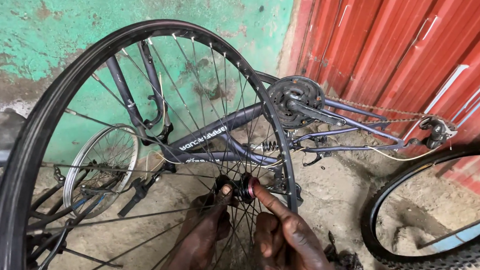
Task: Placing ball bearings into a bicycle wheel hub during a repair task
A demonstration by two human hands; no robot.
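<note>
**Both hands at the hub of a bare wheel rim**

Landmark: the hub [241, 187] of the black spoked rim [136, 39], which stands upright close to the camera, no tyre on it.

- Left hand [204, 238] reaches in through the spokes from below the hub, thumb and fingers pinched narrow on the hub's left end.
- Right hand [284, 239] sits just below and right of the hub. Index finger extended, tip touching the hub's right end at a pinkish ring; other fingers curled in.
- Beyond the hub, seen through the spokes: dark bike frame [218, 139] lying upside down on the dirt ground.
- Up and right of the hub: crankset [295, 100], chain [381, 111] running right to the rear derailleur [437, 130].
- Left of the hub: smaller silver wheel [102, 167], near the fork [131, 97].
- Far right of the hub, low: knobby tyre [419, 218], partly cut off by the picture's edge.
- Behind it all: green wall [80, 17], red corrugated sheet [410, 33].
</note>
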